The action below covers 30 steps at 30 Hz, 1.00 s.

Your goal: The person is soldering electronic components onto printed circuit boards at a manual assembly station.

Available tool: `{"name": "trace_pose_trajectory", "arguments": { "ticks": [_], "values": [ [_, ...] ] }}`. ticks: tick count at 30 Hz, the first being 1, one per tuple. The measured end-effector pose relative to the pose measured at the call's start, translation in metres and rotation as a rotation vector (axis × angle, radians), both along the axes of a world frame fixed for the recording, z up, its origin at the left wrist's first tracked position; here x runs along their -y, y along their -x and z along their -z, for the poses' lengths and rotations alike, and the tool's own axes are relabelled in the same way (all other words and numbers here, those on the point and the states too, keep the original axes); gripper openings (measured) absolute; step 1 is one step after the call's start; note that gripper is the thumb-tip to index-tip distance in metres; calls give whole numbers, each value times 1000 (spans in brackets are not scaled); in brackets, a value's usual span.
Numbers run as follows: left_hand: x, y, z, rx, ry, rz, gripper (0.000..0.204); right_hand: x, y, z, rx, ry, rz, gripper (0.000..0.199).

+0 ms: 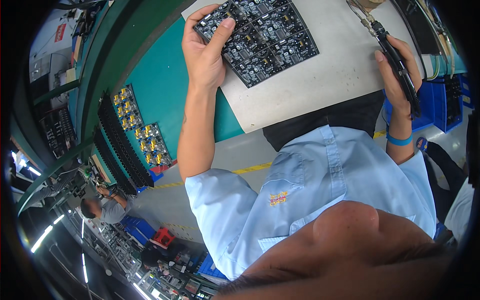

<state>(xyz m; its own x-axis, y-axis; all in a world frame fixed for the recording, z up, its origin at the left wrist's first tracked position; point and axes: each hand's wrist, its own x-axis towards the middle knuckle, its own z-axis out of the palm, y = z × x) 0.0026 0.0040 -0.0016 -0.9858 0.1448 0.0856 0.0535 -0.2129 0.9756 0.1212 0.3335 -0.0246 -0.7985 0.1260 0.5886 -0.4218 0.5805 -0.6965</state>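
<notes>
My left hand (206,57) grips a black circuit board panel (272,37) by its left edge, thumb on top and fingers underneath. The panel is split into several identical boards carrying small parts, and it is over a pale grey work mat (340,65). On the right, my right hand (401,75) is closed around a long black stick-shaped tool (397,62). Metal fittings (369,22) sit at the tool's far end, pointing up and left, apart from the panel. Its exact kind I cannot make out. A blue band (400,141) circles my right wrist.
Boards with yellow parts (129,107) lie on the green bench (165,75) at left, beside black slotted racks (122,140). A blue bin (425,112) stands below right, near cables (440,30). Another person (112,210) works at lower left.
</notes>
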Motion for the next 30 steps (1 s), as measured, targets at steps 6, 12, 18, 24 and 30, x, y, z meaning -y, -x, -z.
{"name": "trace_pose_trajectory", "arguments": {
  "ticks": [6,12,18,24,30],
  "values": [
    [-1,0,0,20,-6,-3,42,-1,0,2,-12,-1,4,43],
    [-1,0,0,18,6,5,40,2,-3,-3,-20,6,-4,43],
    [-3,0,1,18,7,-1,39,23,-9,-16,-97,75,-158,42],
    [-4,-1,-1,24,43,-22,38,45,-15,-21,60,61,-400,41],
    [-3,-1,-2,16,74,-19,39,49,-13,-17,61,46,-418,41]
  ]
}}
